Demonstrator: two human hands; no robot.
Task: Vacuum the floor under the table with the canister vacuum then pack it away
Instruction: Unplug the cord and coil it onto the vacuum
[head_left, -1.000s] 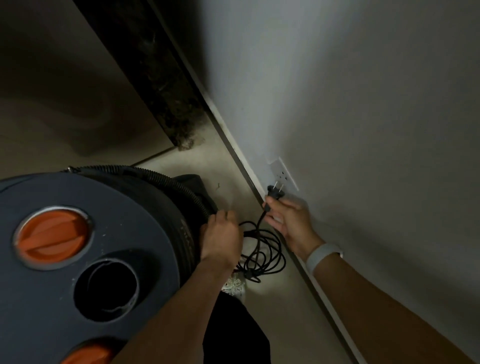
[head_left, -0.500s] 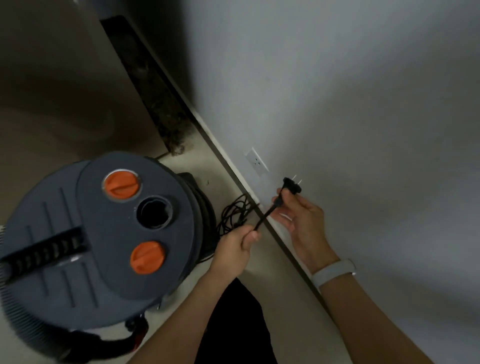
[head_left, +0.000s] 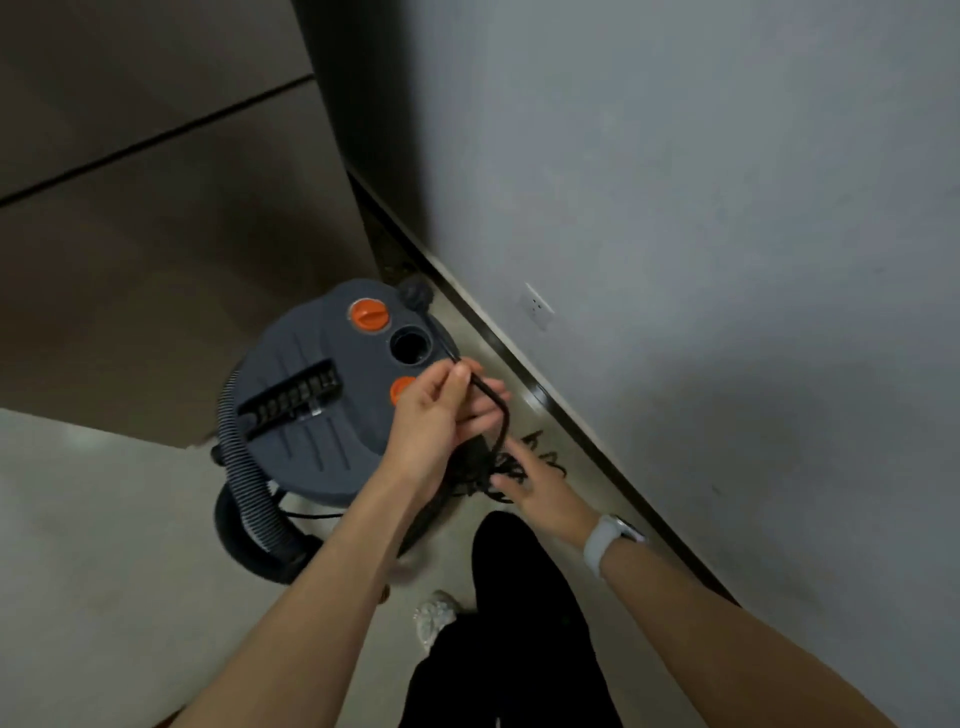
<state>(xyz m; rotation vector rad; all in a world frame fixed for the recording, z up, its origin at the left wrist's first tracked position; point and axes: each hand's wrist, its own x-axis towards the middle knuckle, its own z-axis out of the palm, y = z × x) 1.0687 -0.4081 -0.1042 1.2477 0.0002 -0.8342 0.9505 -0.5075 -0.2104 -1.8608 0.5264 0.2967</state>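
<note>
At the centre of the frame the left hand (head_left: 439, 415) pinches a black power cord (head_left: 491, 402) above the dark grey round canister vacuum (head_left: 306, 410), which has two orange knobs and a ribbed grey hose (head_left: 244, 483) at its lower left. The right hand (head_left: 530, 478), fingers spread, reaches into the tangled cord on the pale floor (head_left: 104, 545). A white wall socket (head_left: 537, 306) sits right of centre on the grey wall (head_left: 701, 208).

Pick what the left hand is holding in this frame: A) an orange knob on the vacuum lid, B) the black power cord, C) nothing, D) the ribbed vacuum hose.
B: the left hand pinches the black power cord above the canister vacuum, while the right hand reaches toward the cord's loose tangle on the floor.
</note>
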